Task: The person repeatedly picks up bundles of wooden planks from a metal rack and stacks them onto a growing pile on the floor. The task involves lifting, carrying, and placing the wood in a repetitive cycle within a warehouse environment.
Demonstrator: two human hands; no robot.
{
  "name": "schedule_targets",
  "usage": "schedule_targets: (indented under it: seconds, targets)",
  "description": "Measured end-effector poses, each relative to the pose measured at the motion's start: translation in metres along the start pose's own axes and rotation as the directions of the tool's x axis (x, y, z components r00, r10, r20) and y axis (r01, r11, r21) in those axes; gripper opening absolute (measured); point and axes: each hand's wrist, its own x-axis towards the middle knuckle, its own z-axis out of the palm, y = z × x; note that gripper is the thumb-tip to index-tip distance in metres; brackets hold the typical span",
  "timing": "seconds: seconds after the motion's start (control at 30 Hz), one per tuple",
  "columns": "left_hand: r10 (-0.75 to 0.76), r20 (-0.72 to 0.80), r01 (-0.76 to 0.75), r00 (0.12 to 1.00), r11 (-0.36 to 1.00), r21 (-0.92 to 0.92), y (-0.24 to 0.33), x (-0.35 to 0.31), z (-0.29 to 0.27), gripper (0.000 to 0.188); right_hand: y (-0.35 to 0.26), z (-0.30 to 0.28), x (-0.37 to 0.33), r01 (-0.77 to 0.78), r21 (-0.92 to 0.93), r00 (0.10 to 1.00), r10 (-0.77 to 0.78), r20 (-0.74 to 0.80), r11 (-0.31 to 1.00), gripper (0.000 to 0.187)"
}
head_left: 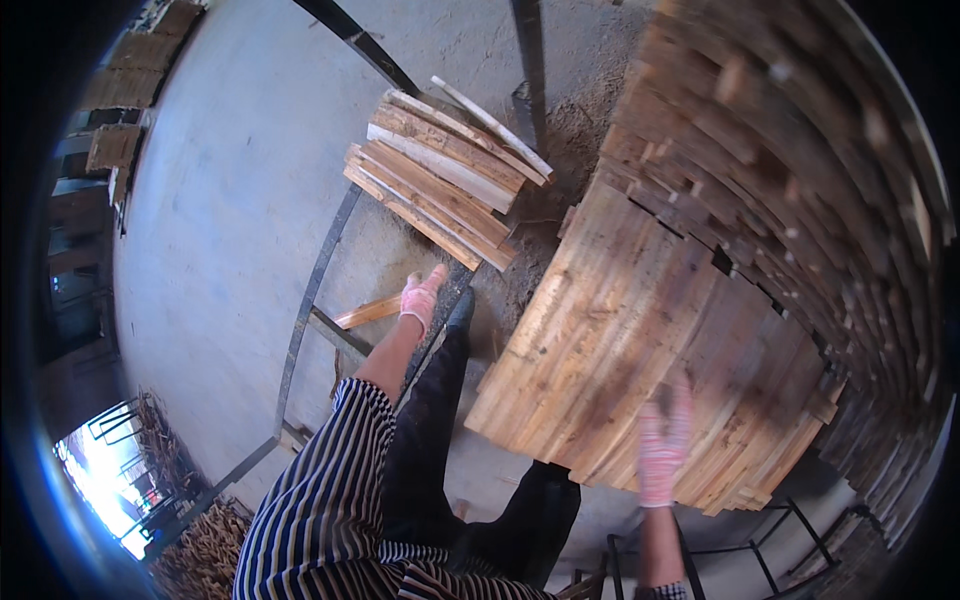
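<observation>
My left hand (424, 298), in a pink and white glove, is just short of a small pile of sawn wood strips (440, 170) that lies across a dark metal frame. Its thumb and fingers look apart, and I see nothing held in it. My right hand (664, 440), gloved alike, is over the near edge of a broad stack of wood strips (620, 330) laid side by side. Motion blurs this hand, but its fingers appear stretched out over the wood. Whether it touches the top layer I cannot tell.
A tall stack of wood (790, 150) rises behind the broad stack on the right. The metal frame (318, 255) stands on the grey floor (220, 200), with a loose strip (368, 312) beside my left hand. More stacked wood (140, 65) stands at the far left.
</observation>
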Motion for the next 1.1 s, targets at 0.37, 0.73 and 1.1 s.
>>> schedule_targets:
  seconds: [0.37, 0.73, 1.1]
  targets:
    - [0.382, 0.186, -0.424, 0.905, 0.835, 0.35, 0.0, 0.224, -0.042, 0.088, -0.052, 0.397, 0.255, 0.051, -0.322, 0.934, 0.069, 0.349, 0.946, 0.076]
    - [-0.267, 0.449, 0.495, 0.853, 0.688, -0.53, 0.034, 0.232, -0.036, 0.09, -0.052, 0.483, 0.22, 0.055, -0.604, 0.59, 0.462, 0.662, 0.795, 0.101]
    - [-0.169, 0.518, 0.484, 0.839, 0.666, -0.567, 0.071, 0.108, -0.097, 0.059, -0.17, 0.383, 0.084, -0.223, -0.648, 0.429, 0.671, 0.605, 0.728, 0.087]
